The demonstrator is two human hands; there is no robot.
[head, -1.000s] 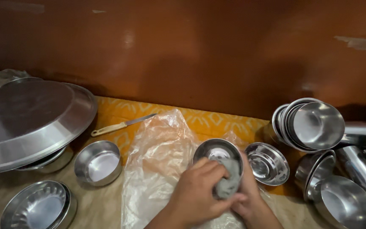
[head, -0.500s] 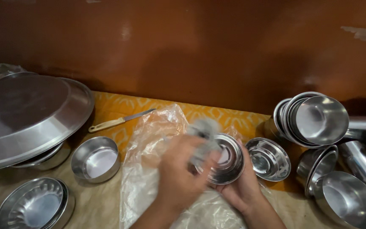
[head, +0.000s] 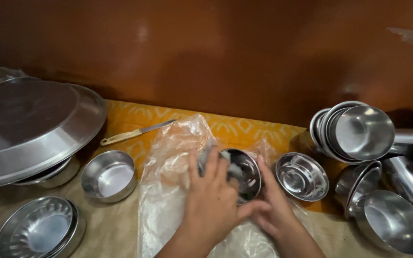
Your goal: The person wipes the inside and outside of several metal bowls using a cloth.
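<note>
— Brown wall at the back, and a surface (head: pixel 111 229) full of shiny things. What do the hands hold?

— Right hand (head: pixel 276 210) cups a small round shiny steel bowl (head: pixel 244 173), tipped up over a crinkly clear plastic bag (head: pixel 168 186). Left hand (head: pixel 211 200) presses a soft grey cloth (head: pixel 225 165) into it.

— Is the bowl tricky?

— I think it is light, hard and slippery. Hold it by the rim.

— Any labels?

— None I can see. Just an orange patterned mat (head: pixel 244 129) behind.

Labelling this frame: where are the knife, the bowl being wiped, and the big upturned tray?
knife (head: pixel 120 137), head view, pale handle.
bowl (head: pixel 248 173), head view, inner wall.
tray (head: pixel 29 117), head view, flat underside.
</note>
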